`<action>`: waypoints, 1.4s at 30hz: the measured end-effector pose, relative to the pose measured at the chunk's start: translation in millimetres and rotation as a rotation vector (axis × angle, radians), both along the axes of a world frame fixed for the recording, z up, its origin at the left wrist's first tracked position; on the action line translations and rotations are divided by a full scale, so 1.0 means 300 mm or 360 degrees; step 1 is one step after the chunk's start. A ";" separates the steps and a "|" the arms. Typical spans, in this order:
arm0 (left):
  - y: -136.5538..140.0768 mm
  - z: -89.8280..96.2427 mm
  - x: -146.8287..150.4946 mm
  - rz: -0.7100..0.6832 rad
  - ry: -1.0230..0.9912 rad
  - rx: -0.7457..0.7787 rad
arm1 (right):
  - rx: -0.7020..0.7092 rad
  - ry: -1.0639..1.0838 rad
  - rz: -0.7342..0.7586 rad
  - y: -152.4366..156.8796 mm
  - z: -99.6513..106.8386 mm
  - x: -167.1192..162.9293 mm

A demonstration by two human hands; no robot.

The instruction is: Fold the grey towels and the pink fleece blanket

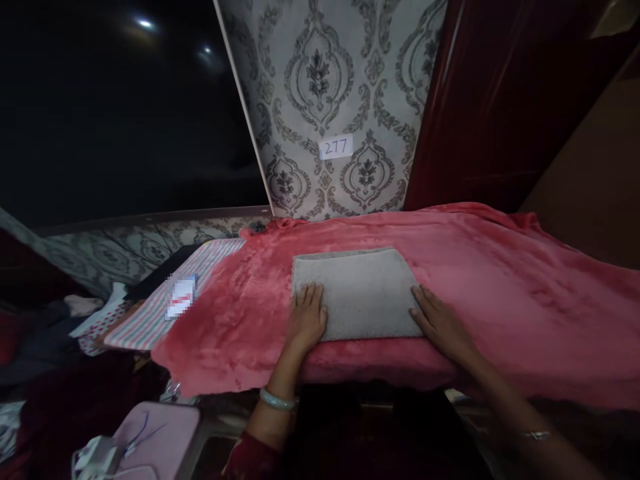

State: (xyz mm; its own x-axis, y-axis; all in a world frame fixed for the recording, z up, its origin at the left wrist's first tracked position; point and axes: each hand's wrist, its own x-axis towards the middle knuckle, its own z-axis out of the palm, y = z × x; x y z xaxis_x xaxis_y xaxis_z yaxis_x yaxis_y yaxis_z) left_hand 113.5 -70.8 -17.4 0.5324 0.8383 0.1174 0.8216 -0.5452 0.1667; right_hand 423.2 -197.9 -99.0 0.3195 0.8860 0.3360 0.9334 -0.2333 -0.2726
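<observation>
A folded grey cloth [367, 293] lies flat on a pink plush blanket [500, 293], its folded layers showing along the far edge. My left hand [306, 317] rests on the cloth's left edge, fingers stretched out and pointing away from me. On the opposite side, my right hand [440, 320] touches the right edge with its fingers extended, partly over the cloth and partly over the blanket. Neither hand grips anything. A pale bangle [277, 399] circles the left wrist, and a thin bracelet [536, 435] is on the right.
Left of the blanket is a striped cloth [150, 320] with a blurred white packet [181, 297] on it. A large dark screen [125, 113] stands behind. Patterned wallpaper carries a paper label [336, 147] reading 277. A pink stool [160, 433] with a white charger [97, 457] is at lower left.
</observation>
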 end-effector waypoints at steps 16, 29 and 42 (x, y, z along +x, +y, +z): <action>0.298 0.114 0.120 0.0259 -0.0171 -0.0050 | -0.0251 -0.0106 0.0816 0.577 0.318 -0.552; 0.320 0.032 0.124 0.0165 0.0054 -0.0048 | -0.0327 -0.0126 0.0058 0.473 0.180 0.008; 0.318 0.037 0.130 0.0167 -0.0060 -0.0202 | -0.0345 0.0075 -0.0128 0.391 0.176 0.082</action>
State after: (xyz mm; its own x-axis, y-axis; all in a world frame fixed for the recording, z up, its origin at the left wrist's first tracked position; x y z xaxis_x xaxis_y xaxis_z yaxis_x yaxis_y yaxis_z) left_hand 152.6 24.6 -6.3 0.4381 0.8986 0.0251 0.8649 -0.4290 0.2606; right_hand 447.9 -80.8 -46.3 0.4027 0.9070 0.1236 0.8969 -0.3640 -0.2510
